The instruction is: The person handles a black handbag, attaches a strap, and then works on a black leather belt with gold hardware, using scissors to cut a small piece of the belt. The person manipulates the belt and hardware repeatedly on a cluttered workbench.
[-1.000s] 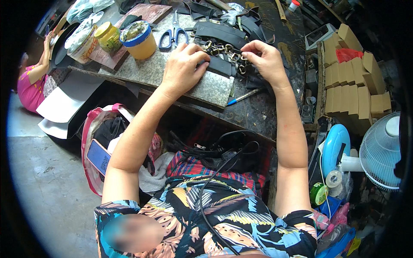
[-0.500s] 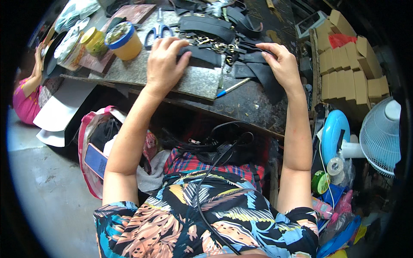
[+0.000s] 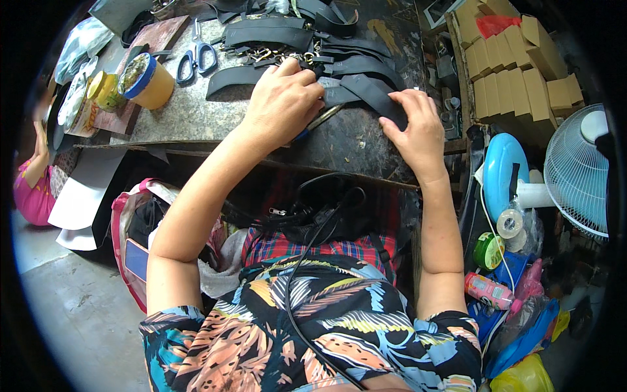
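Worktop (image 3: 353,145) carries scissors (image 3: 197,44), one; blue-rimmed tub (image 3: 154,86), one; black straps (image 3: 372,93), several; left hand (image 3: 282,101) curled, grip unclear; right hand (image 3: 419,134) spread at strap end.

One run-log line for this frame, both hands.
left hand: near gold-coloured clips, grip hidden | right hand: at end of black strap, grip unclear | on grey slab: blue-handled scissors

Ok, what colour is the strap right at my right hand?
The strap at your right hand is black; the head view shows it best.
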A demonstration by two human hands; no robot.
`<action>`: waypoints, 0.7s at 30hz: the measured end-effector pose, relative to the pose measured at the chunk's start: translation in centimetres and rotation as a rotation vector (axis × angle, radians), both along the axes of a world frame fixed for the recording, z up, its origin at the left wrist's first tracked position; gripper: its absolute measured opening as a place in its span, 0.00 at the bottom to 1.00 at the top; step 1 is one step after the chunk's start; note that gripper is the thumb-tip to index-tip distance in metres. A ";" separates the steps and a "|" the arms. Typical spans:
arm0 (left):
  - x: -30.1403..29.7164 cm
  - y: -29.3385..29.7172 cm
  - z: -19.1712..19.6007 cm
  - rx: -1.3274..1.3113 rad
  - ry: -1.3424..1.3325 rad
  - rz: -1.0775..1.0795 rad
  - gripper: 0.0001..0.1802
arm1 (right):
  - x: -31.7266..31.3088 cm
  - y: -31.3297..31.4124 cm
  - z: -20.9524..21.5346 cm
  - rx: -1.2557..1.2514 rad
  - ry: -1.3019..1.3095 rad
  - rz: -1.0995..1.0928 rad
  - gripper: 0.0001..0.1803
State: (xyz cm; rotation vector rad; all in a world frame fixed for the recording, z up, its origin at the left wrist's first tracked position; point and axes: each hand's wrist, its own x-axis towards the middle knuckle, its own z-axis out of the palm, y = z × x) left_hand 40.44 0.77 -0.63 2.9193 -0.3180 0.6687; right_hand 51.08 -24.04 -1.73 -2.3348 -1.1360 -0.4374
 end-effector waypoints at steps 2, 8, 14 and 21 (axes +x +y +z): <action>-0.2 -0.3 0.0 0.011 0.036 0.013 0.15 | 0.1 -1.0 0.3 0.053 0.019 0.015 0.24; -2.0 -1.7 -0.5 0.001 0.042 0.012 0.23 | -0.7 -3.1 -0.1 0.215 0.291 0.054 0.24; -1.8 -2.4 -0.8 -0.032 0.013 0.021 0.17 | -1.4 -2.3 -1.8 0.152 0.126 -0.003 0.24; -1.5 -4.2 0.0 -0.009 0.244 0.066 0.13 | -1.5 -1.6 -1.2 0.112 0.136 -0.017 0.31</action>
